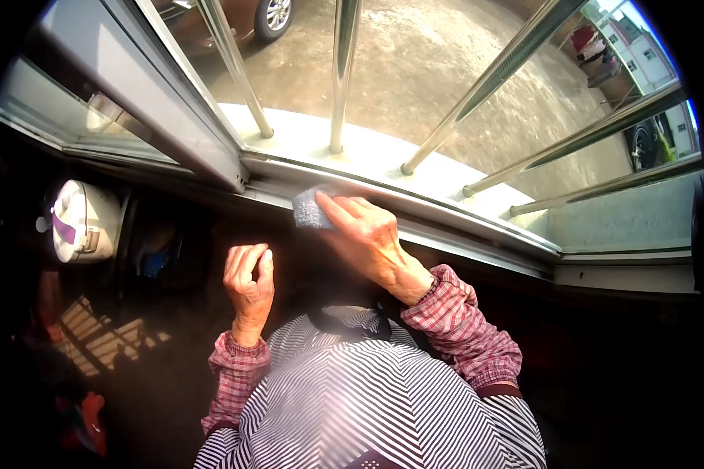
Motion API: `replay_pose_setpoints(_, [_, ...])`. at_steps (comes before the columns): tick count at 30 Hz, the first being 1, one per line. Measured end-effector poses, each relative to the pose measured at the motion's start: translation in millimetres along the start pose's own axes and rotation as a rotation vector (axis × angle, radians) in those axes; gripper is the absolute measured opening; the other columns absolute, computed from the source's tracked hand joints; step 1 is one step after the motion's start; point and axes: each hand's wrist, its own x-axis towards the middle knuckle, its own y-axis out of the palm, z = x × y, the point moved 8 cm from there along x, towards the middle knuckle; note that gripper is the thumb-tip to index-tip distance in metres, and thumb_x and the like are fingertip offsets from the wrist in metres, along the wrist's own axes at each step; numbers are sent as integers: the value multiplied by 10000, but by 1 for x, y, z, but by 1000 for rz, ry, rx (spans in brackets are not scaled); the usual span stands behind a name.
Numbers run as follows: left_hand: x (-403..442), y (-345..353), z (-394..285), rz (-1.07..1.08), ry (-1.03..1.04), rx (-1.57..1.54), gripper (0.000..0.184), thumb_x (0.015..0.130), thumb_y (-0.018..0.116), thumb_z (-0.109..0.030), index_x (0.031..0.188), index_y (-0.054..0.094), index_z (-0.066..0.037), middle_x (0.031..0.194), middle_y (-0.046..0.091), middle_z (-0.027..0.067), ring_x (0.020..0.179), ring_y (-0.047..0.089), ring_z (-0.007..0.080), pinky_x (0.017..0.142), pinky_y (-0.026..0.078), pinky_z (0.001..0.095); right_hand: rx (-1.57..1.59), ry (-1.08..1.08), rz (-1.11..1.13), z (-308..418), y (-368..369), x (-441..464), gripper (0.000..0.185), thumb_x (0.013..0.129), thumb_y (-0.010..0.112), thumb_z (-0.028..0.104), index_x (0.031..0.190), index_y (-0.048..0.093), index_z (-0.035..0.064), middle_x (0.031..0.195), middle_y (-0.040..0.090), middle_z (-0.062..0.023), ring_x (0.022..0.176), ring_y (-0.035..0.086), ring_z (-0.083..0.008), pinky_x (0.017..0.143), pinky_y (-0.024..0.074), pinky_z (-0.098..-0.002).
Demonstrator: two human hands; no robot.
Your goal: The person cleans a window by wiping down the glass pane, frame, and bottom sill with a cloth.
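Note:
My right hand (368,241) grips a grey-blue cloth (311,211), folded into a small pad, at the inner edge of the window track (438,234). The cloth lies close to the lower end of the sliding window frame (172,102); whether it presses on the track I cannot tell. Off to the left, my left hand (248,283) hangs apart from the sill with its fingers curled in and nothing visible in them. Both forearms wear red checked sleeves.
Metal bars (343,78) rise from the white outer ledge (305,137) beyond the track. A white lidded container (86,221) stands at the left, below the window. Outside are a parked car (242,19) and a concrete yard (414,78). The floor below is dark.

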Motion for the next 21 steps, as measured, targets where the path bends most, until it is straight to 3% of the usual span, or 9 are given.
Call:
replay_pose_setpoints(5, [8, 1, 12, 66, 14, -22, 69, 847, 676, 4, 912, 679, 24, 849, 665, 143, 799, 621, 335, 729, 512, 405, -63, 40, 61, 10, 33, 10, 687, 683, 832, 220, 1280, 575, -2, 985, 605, -97, 915, 609, -255, 810, 508, -349])
replay_pose_setpoints(10, [39, 10, 5, 170, 167, -59, 81, 855, 664, 24, 935, 673, 33, 874, 651, 159, 823, 615, 342, 759, 507, 419, -39, 149, -50, 7, 37, 5, 612, 696, 814, 184, 1231, 575, 8, 1022, 615, -103, 938, 605, -270, 783, 481, -375])
replay_pose_setpoints(14, [68, 23, -12, 189, 415, -118, 108, 850, 656, 48, 957, 654, 41, 873, 626, 161, 811, 600, 352, 758, 496, 435, -120, 216, -228, 6, 34, 0, 232, 697, 701, 86, 906, 609, 46, 772, 559, -60, 759, 588, -242, 661, 473, -356])
replay_pose_setpoints(15, [75, 29, -16, 225, 410, -178, 124, 844, 650, 68, 964, 656, 39, 867, 624, 155, 808, 595, 348, 766, 491, 435, -145, 230, -244, 6, 28, -4, 211, 700, 689, 82, 888, 600, 43, 771, 565, -65, 747, 591, -246, 650, 475, -356])
replay_pose_setpoints(19, [91, 60, -25, 309, 475, -276, 115, 859, 658, 63, 971, 664, 37, 860, 627, 148, 809, 593, 332, 780, 486, 414, -338, 384, -311, 0, -25, -48, 267, 695, 675, 56, 954, 621, 20, 776, 574, -69, 759, 599, -242, 678, 498, -362])
replay_pose_setpoints(21, [94, 70, -43, 305, 568, -215, 88, 865, 667, 53, 951, 669, 38, 845, 635, 146, 793, 601, 329, 762, 490, 405, -396, 477, -376, -14, -63, -86, 397, 673, 713, 41, 1063, 638, 26, 886, 654, -70, 837, 637, -265, 736, 522, -381])
